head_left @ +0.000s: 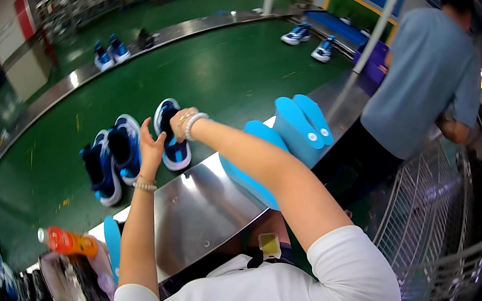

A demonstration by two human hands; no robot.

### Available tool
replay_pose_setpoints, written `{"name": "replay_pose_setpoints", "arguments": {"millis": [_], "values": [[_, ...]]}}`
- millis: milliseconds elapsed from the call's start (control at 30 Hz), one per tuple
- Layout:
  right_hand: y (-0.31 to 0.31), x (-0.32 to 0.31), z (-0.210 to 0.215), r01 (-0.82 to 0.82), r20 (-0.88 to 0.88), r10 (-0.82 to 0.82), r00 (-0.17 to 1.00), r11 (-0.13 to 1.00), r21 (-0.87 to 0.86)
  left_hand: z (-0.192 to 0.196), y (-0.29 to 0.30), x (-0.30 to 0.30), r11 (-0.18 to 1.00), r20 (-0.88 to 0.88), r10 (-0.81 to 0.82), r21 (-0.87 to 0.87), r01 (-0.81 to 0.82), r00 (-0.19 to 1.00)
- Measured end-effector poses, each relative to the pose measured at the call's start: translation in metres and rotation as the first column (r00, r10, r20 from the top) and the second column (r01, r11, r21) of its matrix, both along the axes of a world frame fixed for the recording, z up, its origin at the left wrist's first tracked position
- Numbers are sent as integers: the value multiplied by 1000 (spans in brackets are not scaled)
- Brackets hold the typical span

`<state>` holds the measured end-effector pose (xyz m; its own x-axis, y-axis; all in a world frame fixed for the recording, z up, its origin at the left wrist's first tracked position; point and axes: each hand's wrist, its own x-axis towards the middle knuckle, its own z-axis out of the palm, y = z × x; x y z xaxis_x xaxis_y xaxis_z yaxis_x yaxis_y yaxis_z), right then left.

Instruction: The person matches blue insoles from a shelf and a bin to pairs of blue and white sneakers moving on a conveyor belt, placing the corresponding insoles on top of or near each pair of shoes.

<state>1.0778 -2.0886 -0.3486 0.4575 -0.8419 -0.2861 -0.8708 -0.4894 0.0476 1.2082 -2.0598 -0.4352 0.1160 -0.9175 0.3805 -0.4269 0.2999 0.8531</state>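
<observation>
A dark blue sneaker with a white sole (177,159) lies on the green belt in front of me. My right hand (183,123) is curled at its opening, partly covering it; the fingertips are hidden. Just left of that shoe, my left hand (152,145) is raised with thumb and fingers apart, holding nothing. Beside it on the belt rests a pair of blue sneakers (124,149), side by side. Light blue insoles (249,167) lie in stacks to the right, beneath and beyond my right forearm.
A metal ledge (200,219) runs between me and the belt (216,67). More sneakers (297,33) stand farther along. An orange-labelled bottle (69,241) is at lower left. At right are a person in a grey-blue shirt (426,84) and a wire rack (428,220).
</observation>
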Motion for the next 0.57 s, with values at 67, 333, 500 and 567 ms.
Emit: {"name": "replay_pose_setpoints", "arguments": {"millis": [67, 333, 500, 567], "values": [[1, -8, 3, 66, -27, -66, 997, 998, -1, -37, -57, 0, 983, 90, -175, -33, 179, 980], [9, -17, 2, 66, -22, -73, 997, 973, -223, -16, -61, -5, 995, 381, 8, -99, 32, 924], [16, 21, -10, 101, 85, -87, 993, 979, -176, -18, -44, 17, 988, 474, 153, -46, -150, 867], [14, 45, -33, 96, 215, -69, 974, 989, -116, -28, -32, 42, 987, 532, 145, -19, -159, 835]]}}
